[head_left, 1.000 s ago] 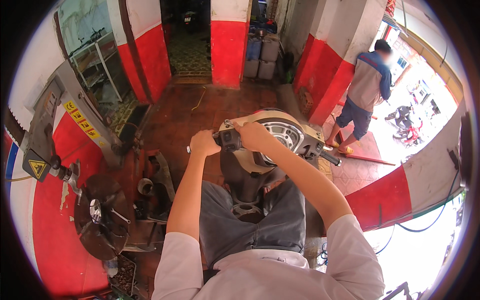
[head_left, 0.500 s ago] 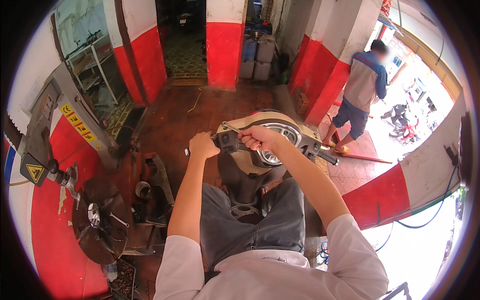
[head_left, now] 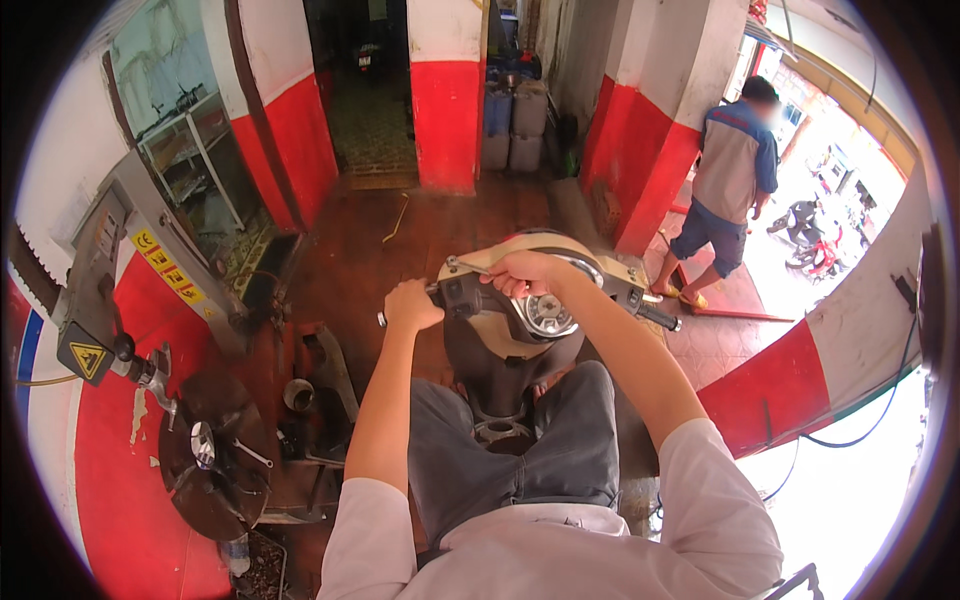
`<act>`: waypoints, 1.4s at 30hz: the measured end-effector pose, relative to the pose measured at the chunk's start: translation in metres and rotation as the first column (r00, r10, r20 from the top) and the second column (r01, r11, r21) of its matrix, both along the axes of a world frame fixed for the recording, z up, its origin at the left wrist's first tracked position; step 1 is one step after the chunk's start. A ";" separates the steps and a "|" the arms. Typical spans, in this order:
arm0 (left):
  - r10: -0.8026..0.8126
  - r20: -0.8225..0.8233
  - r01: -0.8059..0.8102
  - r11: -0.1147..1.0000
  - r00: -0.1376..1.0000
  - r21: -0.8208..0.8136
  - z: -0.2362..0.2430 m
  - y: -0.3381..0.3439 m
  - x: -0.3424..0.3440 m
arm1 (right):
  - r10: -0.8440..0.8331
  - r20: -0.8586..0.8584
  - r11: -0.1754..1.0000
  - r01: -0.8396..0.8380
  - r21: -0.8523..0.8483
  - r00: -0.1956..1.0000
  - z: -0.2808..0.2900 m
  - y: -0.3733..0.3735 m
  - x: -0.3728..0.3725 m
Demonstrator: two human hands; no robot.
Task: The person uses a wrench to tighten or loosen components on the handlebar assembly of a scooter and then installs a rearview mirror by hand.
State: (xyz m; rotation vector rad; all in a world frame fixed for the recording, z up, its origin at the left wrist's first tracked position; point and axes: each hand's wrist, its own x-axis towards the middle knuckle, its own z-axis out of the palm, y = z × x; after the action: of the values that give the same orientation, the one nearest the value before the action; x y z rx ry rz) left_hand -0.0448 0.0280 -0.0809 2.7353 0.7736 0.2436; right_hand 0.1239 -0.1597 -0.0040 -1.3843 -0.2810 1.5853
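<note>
In front of me stands a cream and dark scooter (head_left: 500,345), its round instrument dial (head_left: 548,316) partly behind my right forearm. My left hand (head_left: 412,304) is wrapped round the left handlebar grip (head_left: 383,319). My right hand (head_left: 528,274) has its fingers closed on a slim metal wrench (head_left: 474,267), which reaches left to a bolt at the left handlebar's mount. Just below the tool is the black switch housing (head_left: 462,294). The right handlebar grip (head_left: 660,316) is free of my hands.
A tyre machine (head_left: 160,270) stands at the left, its dark round turntable (head_left: 215,455) carrying a loose spanner (head_left: 253,453). Another person (head_left: 735,170) stands by the red and white pillar (head_left: 640,150). Jerrycans (head_left: 527,125) are stacked at the back, and a yellow strap (head_left: 397,218) lies on the floor.
The wrench lies at a flatter angle than before, my right hand still on it. My view has shifted slightly. The other person's arm now hangs lower.
</note>
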 end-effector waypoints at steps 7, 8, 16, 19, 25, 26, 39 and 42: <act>-0.102 0.140 0.097 0.994 0.985 0.044 -0.003 0.008 -0.007 | 0.055 0.051 0.948 -0.068 0.312 0.997 0.019 -0.019 -0.018; -0.081 0.139 0.076 0.996 0.987 0.043 -0.005 0.010 -0.014 | -0.013 0.093 0.910 -0.027 0.414 0.996 0.022 -0.022 -0.035; 0.140 0.450 0.436 0.116 0.882 -0.892 0.003 -0.010 -0.130 | 0.177 0.544 0.943 -0.299 0.144 0.820 -0.044 -0.056 -0.139; -0.120 0.246 0.268 0.591 0.962 -0.761 -0.013 -0.041 -0.202 | 0.267 0.603 0.891 -0.431 0.143 0.752 -0.081 -0.040 -0.171; 0.072 0.253 0.231 0.232 0.965 -0.945 -0.060 -0.059 -0.337 | 0.416 0.502 0.795 -0.571 0.204 0.758 -0.083 0.027 -0.232; 0.237 0.289 0.280 0.072 0.927 -0.957 -0.068 -0.060 -0.357 | 0.297 0.420 0.836 -0.446 0.319 0.857 -0.084 0.034 -0.242; 0.986 0.049 -0.056 0.059 0.160 -0.997 -0.210 0.089 -0.422 | 0.457 0.344 0.791 -0.551 0.265 0.820 -0.175 0.007 -0.304; 1.000 0.016 -0.001 0.016 0.023 -1.000 -0.223 0.140 -0.415 | 0.451 0.352 0.787 -0.551 0.276 0.820 -0.182 0.001 -0.299</act>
State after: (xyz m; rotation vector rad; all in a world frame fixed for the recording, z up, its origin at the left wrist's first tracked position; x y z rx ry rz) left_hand -0.4594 0.1679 -0.3035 0.5423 1.3066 1.0294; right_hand -0.1748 -0.1590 -0.1861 -1.2787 -1.1470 1.6467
